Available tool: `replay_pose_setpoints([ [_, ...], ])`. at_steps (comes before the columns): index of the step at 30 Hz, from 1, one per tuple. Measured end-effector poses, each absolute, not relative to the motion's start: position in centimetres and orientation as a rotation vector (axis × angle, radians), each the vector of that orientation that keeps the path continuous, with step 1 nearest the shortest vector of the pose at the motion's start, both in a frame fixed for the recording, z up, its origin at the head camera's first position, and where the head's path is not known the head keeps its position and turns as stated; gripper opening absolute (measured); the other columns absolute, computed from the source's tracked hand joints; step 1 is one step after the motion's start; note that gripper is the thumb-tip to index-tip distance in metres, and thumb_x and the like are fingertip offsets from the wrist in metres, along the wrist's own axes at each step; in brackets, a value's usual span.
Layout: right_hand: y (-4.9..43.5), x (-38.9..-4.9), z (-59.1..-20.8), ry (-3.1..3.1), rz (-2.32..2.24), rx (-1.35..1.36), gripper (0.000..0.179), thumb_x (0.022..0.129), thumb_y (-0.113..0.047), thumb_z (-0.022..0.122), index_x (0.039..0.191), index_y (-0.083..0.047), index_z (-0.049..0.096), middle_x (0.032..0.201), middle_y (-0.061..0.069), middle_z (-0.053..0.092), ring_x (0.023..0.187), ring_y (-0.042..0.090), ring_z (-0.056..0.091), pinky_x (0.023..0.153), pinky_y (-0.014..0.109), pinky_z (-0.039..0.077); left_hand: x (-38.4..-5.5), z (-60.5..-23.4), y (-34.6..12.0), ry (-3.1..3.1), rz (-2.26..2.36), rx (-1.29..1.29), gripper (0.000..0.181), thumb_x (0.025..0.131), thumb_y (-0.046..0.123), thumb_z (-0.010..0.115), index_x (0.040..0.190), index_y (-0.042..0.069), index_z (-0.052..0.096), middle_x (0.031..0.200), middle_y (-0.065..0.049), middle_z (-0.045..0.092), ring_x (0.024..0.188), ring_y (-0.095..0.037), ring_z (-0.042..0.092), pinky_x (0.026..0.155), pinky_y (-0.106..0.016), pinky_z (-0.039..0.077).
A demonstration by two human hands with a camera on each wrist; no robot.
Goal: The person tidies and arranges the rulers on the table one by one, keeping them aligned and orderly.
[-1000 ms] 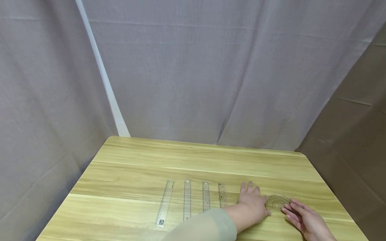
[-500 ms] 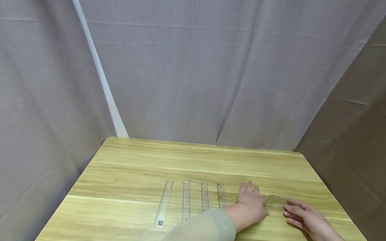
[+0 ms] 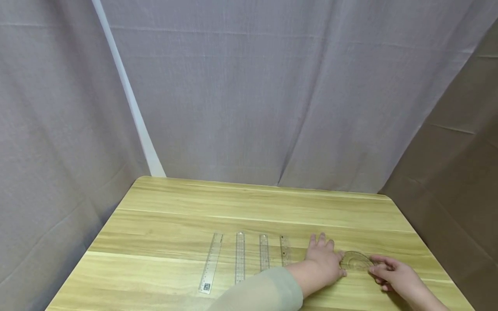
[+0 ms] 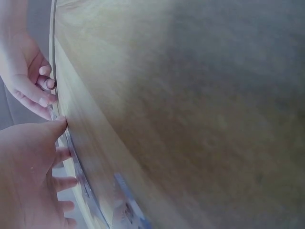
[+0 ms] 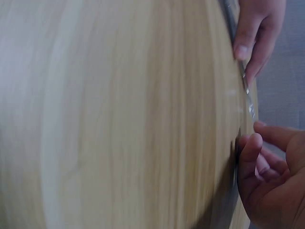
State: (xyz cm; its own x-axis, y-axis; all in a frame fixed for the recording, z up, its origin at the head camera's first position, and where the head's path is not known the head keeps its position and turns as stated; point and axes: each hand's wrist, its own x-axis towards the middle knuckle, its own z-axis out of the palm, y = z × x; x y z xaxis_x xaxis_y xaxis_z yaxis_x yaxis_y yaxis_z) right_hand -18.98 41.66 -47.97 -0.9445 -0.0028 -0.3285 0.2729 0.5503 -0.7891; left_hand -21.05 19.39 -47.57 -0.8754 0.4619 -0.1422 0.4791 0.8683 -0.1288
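A clear half-round protractor point(image 3: 355, 260) lies on the wooden table between the two hands in the head view. My left hand point(image 3: 322, 263) rests palm down, fingers spread, with its thumb side at the protractor's left end. At the other end, my right hand point(image 3: 396, 275) pinches the protractor's corner between thumb and fingers. In the right wrist view the right hand point(image 5: 274, 171) has its fingertips close together at the table's surface. The left wrist view shows the left hand point(image 4: 31, 167) with extended fingers, and the right hand point(image 4: 26, 78) beyond it.
Left of the hands, several clear rulers lie roughly side by side: a tilted ruler point(image 3: 211, 263), two upright-lying rulers, one a ruler point(image 3: 240, 257), the other a ruler point(image 3: 264, 251), and a partly hidden ruler point(image 3: 285, 249). Grey curtains point(image 3: 233, 95) enclose the wooden table point(image 3: 249, 207).
My right hand has shifted slightly right and its fingers have curled in around the protractor's right end. My left hand stays in place, and the rulers lie as before.
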Motion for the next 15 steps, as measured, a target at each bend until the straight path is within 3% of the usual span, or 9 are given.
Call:
replay_pose_setpoints([
  [8,42.06,-19.04,-48.11,2.724,-1.059,-0.066,0.061,0.094,-0.025,0.068,0.138,0.012,0.046,0.075,0.002,0.059,0.058,0.008,0.048,0.052,0.024,0.047,-21.08,-47.44,19.30,2.934,-0.229,0.744,0.058,0.088,0.076,0.038,0.143,0.060,0.030,0.157,0.021,0.029,0.150,-0.014,0.013,0.122,-0.043,0.011],
  [15,42.06,-19.20,-47.89,2.866,-0.786,-0.163,0.059,0.092,-0.031,0.070,0.134,0.007,0.055,0.077,-0.002,0.059,0.060,0.004,0.043,0.054,0.024,0.036,-21.18,-47.62,19.41,2.936,-0.228,0.734,0.058,0.088,0.076,0.039,0.143,0.061,0.030,0.157,0.022,0.029,0.150,-0.013,0.013,0.122,-0.043,0.011],
])
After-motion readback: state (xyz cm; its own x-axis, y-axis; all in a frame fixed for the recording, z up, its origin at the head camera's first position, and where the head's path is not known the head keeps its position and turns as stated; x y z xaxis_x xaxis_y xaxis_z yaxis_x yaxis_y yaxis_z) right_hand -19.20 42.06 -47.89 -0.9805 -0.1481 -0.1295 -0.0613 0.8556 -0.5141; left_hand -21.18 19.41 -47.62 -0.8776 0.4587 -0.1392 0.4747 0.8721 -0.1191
